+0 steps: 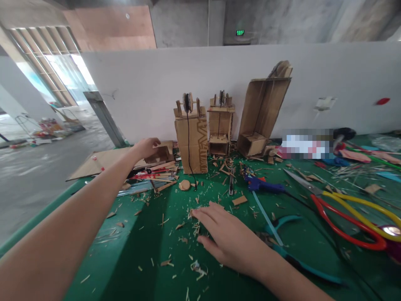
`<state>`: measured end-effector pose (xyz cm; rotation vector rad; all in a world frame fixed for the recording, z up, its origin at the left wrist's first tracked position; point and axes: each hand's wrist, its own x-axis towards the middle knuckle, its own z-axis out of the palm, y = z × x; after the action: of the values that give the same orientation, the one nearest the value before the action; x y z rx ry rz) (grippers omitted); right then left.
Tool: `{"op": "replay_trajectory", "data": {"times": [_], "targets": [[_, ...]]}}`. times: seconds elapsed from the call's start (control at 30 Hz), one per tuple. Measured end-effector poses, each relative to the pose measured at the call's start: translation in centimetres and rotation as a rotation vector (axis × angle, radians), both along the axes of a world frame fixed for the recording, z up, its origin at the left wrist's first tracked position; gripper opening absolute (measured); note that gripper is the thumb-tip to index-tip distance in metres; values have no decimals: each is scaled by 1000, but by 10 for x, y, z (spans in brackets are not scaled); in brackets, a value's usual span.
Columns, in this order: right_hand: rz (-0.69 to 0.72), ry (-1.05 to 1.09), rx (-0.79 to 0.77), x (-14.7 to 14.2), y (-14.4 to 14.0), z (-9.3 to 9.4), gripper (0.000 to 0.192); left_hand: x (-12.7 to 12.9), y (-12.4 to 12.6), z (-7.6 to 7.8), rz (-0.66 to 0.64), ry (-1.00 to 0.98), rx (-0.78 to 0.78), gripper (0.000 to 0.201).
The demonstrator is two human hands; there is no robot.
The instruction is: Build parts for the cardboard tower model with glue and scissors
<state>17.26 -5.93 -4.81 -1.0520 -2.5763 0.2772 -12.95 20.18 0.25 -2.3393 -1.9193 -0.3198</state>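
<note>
My left hand (146,148) reaches to the far left of the table, its fingers loosely bent and apart, just above a small open cardboard box (161,154); whether it touches the box I cannot tell. My right hand (221,234) lies low over the green table (131,251) among cardboard scraps, fingers stretched out and holding nothing. Beyond it stands a tall cardboard box (191,144) with a spool (187,102) on top, a black cord hanging down its front. A round cardboard disc (184,185) and a cutter knife (231,182) lie near its foot.
Behind stand a smaller cardboard winch tower (221,125) and a tall open cardboard frame (263,108), by a white wall (140,92). To the right lie a blue glue gun (265,185), teal-handled pliers (300,263) and large scissors (344,213). Sticks and scraps litter the table.
</note>
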Motion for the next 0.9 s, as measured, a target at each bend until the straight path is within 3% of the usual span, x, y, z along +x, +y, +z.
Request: {"op": "replay_trajectory", "data": {"times": [0.17, 0.33, 0.47, 0.57, 0.63, 0.77, 0.9], "targets": [[0, 6, 71, 0, 3, 1, 41, 13, -15, 8, -29, -20, 81, 37], [-33, 52, 190, 5, 13, -5, 22, 38, -82, 9, -42, -64, 314, 36], [-170, 136, 203, 10, 17, -5, 25, 58, -149, -13, -226, -84, 470, 27], [-239, 135, 234, 12, 19, -4, 32, 66, -178, -38, -283, -66, 458, 24], [-260, 123, 277, 13, 20, -5, 28, 68, -187, -51, -318, -6, 414, 24], [-316, 75, 337, 14, 20, -7, 59, 72, -192, -60, -296, -52, 349, 31], [-307, 38, 311, 13, 18, -7, 59, 82, -190, -65, -234, -155, 300, 36]]}}
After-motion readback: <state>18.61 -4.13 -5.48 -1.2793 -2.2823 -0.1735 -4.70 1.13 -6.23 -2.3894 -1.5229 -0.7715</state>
